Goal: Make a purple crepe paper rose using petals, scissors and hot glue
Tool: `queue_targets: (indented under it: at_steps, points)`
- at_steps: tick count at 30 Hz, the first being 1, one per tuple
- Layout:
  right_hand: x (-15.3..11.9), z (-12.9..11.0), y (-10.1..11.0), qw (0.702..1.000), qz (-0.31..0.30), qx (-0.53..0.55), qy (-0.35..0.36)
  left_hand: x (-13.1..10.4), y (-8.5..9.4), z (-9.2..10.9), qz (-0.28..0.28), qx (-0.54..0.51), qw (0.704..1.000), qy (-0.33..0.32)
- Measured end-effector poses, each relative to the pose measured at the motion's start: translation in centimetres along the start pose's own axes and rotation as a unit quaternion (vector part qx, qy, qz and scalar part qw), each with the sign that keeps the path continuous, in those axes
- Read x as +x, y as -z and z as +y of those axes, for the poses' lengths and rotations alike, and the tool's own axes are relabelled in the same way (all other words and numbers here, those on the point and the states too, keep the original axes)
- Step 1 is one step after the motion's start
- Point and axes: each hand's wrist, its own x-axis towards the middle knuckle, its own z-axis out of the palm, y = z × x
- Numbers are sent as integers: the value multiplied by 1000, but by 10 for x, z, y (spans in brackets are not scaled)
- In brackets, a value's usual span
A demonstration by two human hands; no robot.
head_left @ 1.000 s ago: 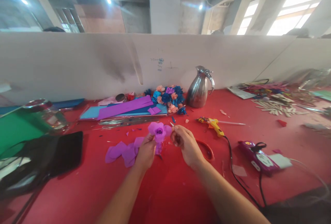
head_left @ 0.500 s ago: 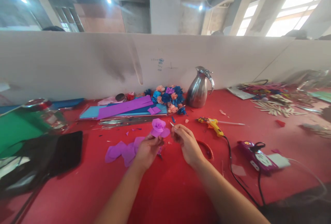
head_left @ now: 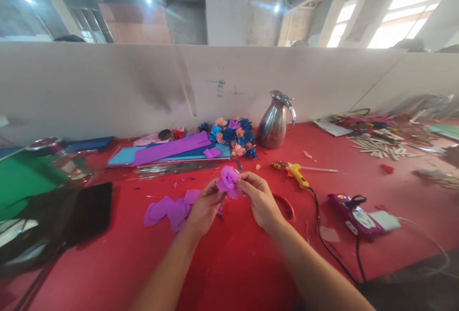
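Note:
A purple paper flower (head_left: 228,182) with a rolled centre is held up over the red table. My left hand (head_left: 206,205) grips it from below and the left, fingers closed around its base. My right hand (head_left: 261,201) is closed at the flower's right side, thumb and fingers pinching a petal. A small pale tip shows by the right fingertips; the rest of it is hidden. Loose purple paper petals (head_left: 175,210) lie left of my left hand. Partly behind my right hand is a red curved handle (head_left: 286,206).
A yellow glue gun (head_left: 296,174) with a black cord and a purple power strip (head_left: 356,217) lie to the right. Behind stand a steel jug (head_left: 274,124), a bunch of paper flowers (head_left: 234,136) and purple paper strips (head_left: 172,148). A black bag (head_left: 86,215) is at left.
My right hand has come to the flower and now pinches its petal; before, it was apart, holding a small pale pointed piece. The flower has tilted and shifted slightly right.

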Motion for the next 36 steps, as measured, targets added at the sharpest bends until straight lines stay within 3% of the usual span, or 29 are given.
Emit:
queue_targets:
  at_steps: [6, 28, 36]
  points:
    - [0, -3, -1, 999, 7, -10, 30, 3, -2, 0, -12, 30, 998, -52]
    - [-2, -3, 0, 997, 6, -67, 23, 1, -2, 0, -11, 70, 997, -40]
    - [-1, -4, -2, 999, 21, -43, 17, 3, 5, -5, -14, 87, 996, -31]
